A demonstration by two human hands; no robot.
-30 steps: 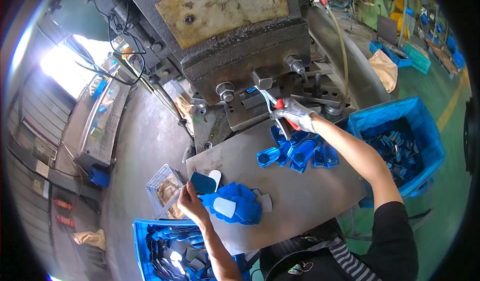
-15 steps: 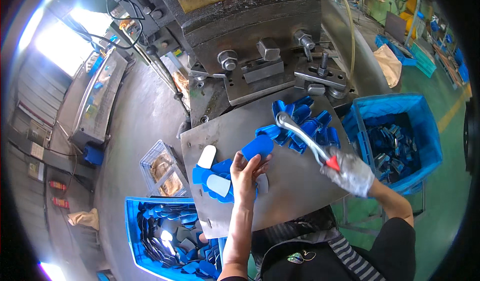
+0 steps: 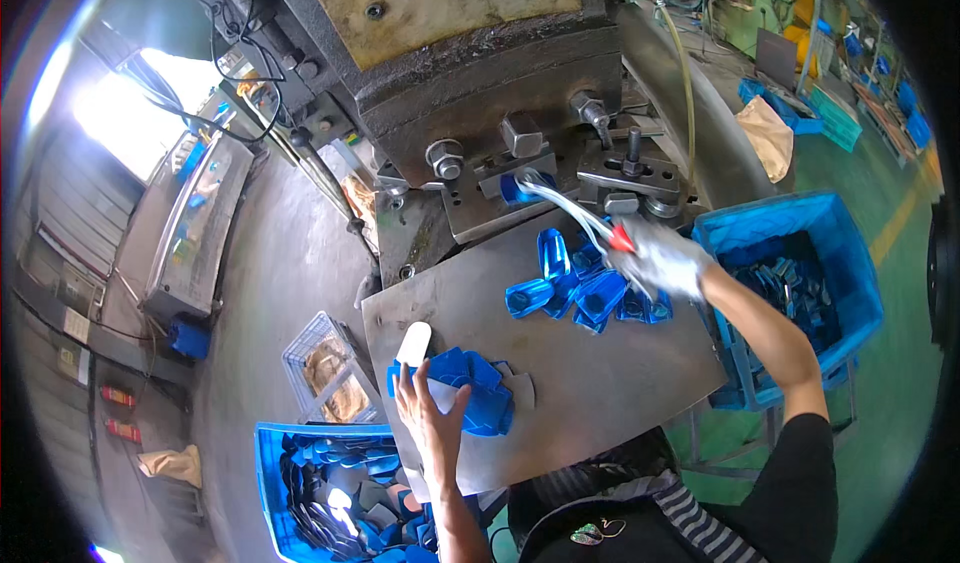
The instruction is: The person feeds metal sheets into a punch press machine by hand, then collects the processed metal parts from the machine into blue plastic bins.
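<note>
My right hand, in a pale glove, grips metal tongs with red on the handle. The tongs' tip reaches into the press die, at a blue metal piece lying there. Over the left part of the metal table, my bare left hand has its fingers spread at a pile of flat blue blanks. A white blank lies just beyond its fingertips. Whether the fingers touch the blanks, I cannot tell. Bent shiny blue pieces lie heaped near the tongs, right of the table's middle.
The heavy press with its bolts stands straight ahead. At right is a blue crate of metal pieces; at lower left, another blue crate holds flat blanks. A pale basket stands beside the table. A hose hangs at right.
The left hand has let go of the blue blank it held and moved left and down to the pile. My right hand moved the tongs forward and left to the die, where a blue piece now lies.
</note>
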